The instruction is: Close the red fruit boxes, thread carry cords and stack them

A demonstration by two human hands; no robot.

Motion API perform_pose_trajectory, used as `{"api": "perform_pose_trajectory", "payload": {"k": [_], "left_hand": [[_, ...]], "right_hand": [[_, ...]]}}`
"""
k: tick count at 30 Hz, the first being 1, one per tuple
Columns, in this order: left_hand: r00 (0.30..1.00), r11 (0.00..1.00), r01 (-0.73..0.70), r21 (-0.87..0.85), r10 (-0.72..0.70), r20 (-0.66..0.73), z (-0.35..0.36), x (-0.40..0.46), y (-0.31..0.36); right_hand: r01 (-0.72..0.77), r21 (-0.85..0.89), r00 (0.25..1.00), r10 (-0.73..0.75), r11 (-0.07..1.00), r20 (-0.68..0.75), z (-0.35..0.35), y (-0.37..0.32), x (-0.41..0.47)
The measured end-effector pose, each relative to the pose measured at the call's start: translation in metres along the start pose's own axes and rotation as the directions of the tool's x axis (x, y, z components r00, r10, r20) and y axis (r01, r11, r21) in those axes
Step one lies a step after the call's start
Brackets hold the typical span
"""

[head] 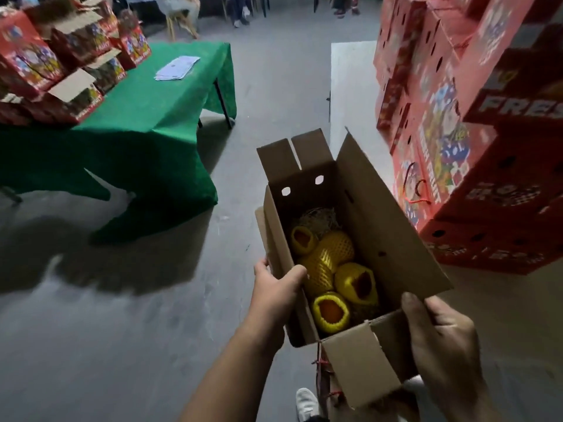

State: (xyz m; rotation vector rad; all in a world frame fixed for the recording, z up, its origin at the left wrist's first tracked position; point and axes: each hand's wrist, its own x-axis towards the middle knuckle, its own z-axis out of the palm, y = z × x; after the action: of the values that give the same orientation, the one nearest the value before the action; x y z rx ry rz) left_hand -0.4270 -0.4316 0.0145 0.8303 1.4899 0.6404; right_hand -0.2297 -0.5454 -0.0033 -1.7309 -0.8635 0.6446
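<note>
Left hand (275,287): arm reaching forward, thumb hooked inside the open box (350,239), fingers outside its left wall.
Right hand (438,333): grips the box's near right corner.
Box: held between both hands, above the floor, flaps up, yellow-netted fruit (330,269) inside.
Stack (475,132): closed red boxes, right.

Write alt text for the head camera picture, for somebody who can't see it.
Two bare hands hold an open brown cardboard box of fruit in yellow foam nets: the left hand grips its left wall, the right hand its near right corner. Closed red printed fruit boxes are stacked at right; a green-clothed table stands at left.
</note>
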Motion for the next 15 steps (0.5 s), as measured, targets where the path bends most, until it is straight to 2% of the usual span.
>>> {"api": "perform_pose_trajectory", "payload": {"k": [7,11,15], "left_hand": [[0.993,0.997,0.033,0.063,-0.04,0.107,-0.015,0.103,0.048],[0.97,0.986,0.029,0.163,-0.067,0.235,-0.021,0.166,0.079],[0.94,0.973,-0.008,0.231,-0.072,0.334,-0.025,0.211,0.11]], "right_hand": [[-0.027,-0.037,0.992,0.022,0.999,-0.122,0.067,-0.016,0.063],[-0.094,-0.054,0.981,0.084,0.994,-0.175,0.104,-0.017,0.096],[-0.127,-0.181,0.937,0.058,0.975,-0.343,0.138,-0.026,0.107]]}}
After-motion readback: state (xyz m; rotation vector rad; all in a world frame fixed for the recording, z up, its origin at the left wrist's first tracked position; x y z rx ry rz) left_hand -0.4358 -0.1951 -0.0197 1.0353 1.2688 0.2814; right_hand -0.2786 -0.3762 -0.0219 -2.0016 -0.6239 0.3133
